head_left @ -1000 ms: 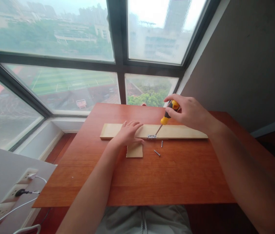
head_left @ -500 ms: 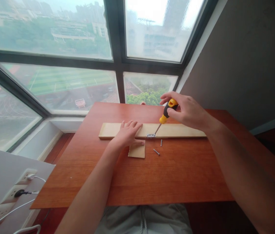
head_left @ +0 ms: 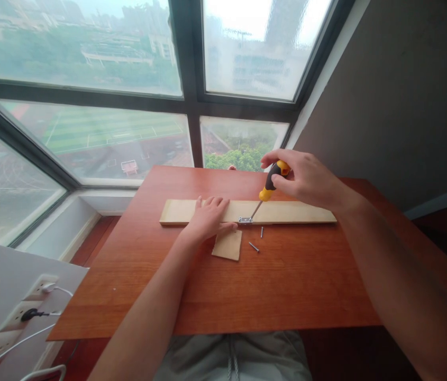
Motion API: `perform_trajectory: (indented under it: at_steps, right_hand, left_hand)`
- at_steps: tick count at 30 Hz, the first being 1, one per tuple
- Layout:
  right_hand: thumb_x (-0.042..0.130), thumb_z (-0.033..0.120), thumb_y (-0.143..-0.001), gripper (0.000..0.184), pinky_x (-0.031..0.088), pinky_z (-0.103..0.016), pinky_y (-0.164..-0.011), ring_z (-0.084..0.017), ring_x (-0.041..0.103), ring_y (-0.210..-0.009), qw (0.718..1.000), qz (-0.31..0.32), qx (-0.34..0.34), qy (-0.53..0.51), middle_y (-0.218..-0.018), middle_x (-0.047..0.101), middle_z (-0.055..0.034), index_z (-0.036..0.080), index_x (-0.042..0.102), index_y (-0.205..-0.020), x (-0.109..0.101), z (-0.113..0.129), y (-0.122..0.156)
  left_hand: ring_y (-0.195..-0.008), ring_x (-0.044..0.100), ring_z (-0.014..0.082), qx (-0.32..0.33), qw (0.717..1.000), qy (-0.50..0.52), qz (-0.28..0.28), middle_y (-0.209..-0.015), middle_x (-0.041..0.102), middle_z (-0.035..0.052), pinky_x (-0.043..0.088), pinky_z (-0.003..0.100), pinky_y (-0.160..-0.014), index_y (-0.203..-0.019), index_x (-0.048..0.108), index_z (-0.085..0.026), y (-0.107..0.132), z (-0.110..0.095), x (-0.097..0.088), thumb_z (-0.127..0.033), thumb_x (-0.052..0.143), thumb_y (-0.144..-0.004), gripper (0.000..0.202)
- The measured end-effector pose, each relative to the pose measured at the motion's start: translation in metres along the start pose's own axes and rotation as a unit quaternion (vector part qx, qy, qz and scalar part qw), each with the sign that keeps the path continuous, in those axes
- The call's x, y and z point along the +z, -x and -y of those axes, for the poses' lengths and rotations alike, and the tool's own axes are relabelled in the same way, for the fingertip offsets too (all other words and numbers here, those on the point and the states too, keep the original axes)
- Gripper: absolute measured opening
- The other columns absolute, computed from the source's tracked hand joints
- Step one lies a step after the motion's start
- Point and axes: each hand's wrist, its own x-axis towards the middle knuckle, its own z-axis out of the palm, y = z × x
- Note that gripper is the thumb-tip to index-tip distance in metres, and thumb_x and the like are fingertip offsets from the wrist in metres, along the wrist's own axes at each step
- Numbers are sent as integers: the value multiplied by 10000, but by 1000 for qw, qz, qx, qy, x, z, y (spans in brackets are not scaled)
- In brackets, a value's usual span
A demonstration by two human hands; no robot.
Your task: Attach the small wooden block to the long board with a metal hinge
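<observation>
1. Grasping the screwdriver [head_left: 274, 179], my right fingers [head_left: 271, 157] hold its tip at the metal bracket [head_left: 245, 220], near edge of the wooden board [head_left: 294, 212].
2. My left fingers [head_left: 216, 202] lie unclenched across the board, which rests on the table [head_left: 286, 286].
3. The tan card [head_left: 228, 246] has just slid rightward, turning askew, nearer two screws [head_left: 254, 246]; the tip stays at the bracket, work apparently undisturbed.

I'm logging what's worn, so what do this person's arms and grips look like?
The bare, ungloved left grip and equally bare right grip show no rings, bracelets or markings that I can make out. The left forearm and right forearm are uncovered, with no sleeve in view. Below, a grey cloth garment with a pale braided drawstring shows.
</observation>
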Motion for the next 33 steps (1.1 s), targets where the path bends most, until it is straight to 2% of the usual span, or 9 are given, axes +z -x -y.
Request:
perform_trajectory:
  at_steps: [6,12,15,19,23,25,27,30,33]
  right_hand:
    - [482,474,-928,343,392,-339,-628,-229,621,-775,993,-44,42,102,-933,722,-55,226,668,-1076,9,1,0]
    - [504,243,-871,320,452,-319,-745,-218,637,-960,1000,0,-20,-5,-1161,700,-79,183,641,-1155,5,7,0]
    - [518,329,-908,275,430,-323,-686,-204,634,-828,999,-17,-6,39,-1024,729,-55,208,660,-1111,7,7,0]
    - [491,497,-937,341,380,-336,-630,-230,628,-771,988,-57,50,137,-889,723,-47,233,674,-1051,13,6,-2]
    - [501,316,-908,303,436,-339,-724,-230,638,-935,997,-31,10,68,-1143,698,-79,190,647,-1141,9,3,-3]
    - [543,236,-852,333,453,-326,-753,-207,636,-925,999,-8,-14,27,-1181,685,-81,176,633,-1167,7,2,-3]
    - [556,268,-866,320,454,-327,-723,-199,637,-848,1000,-5,-7,24,-1076,713,-68,187,633,-1166,7,1,-3]
    - [509,423,-931,331,427,-354,-659,-237,638,-797,994,-44,35,91,-950,728,-68,212,647,-1145,12,0,-3]
    - [463,418,-949,344,433,-369,-676,-263,649,-863,993,-60,39,96,-1014,725,-85,206,643,-1150,15,-1,-3]
  left_hand:
    - [-1290,493,334,7,1000,-14,-9,-1381,567,137,235,594,-1141,-1360,494,-242,-3,6,2,-614,632,-846,649]
    - [-1282,501,331,7,1000,-16,-19,-1383,571,128,253,533,-1129,-1357,513,-255,-3,9,1,-639,637,-831,663]
    - [-1282,500,329,7,1000,-16,-23,-1392,567,120,251,512,-1124,-1362,511,-264,-4,13,3,-657,628,-827,675]
    - [-1276,497,333,13,999,-18,-29,-1393,564,122,260,495,-1110,-1369,509,-254,-5,16,5,-675,618,-823,699]
    - [-1258,502,336,14,999,-20,-30,-1381,570,126,272,488,-1100,-1374,510,-239,-5,16,6,-670,628,-818,713]
    - [-1254,504,332,16,999,-20,-29,-1377,572,125,275,485,-1100,-1375,510,-239,-5,15,6,-662,633,-819,710]
    - [-1256,503,332,17,999,-17,-29,-1381,569,124,264,493,-1109,-1378,508,-246,-6,15,7,-657,635,-819,706]
    - [-1266,499,336,15,999,-10,-29,-1391,563,122,244,511,-1124,-1389,500,-257,-5,15,7,-660,634,-817,712]
    - [-1271,499,340,11,1000,-4,-26,-1396,561,123,253,515,-1124,-1392,501,-254,-5,15,6,-668,628,-815,722]
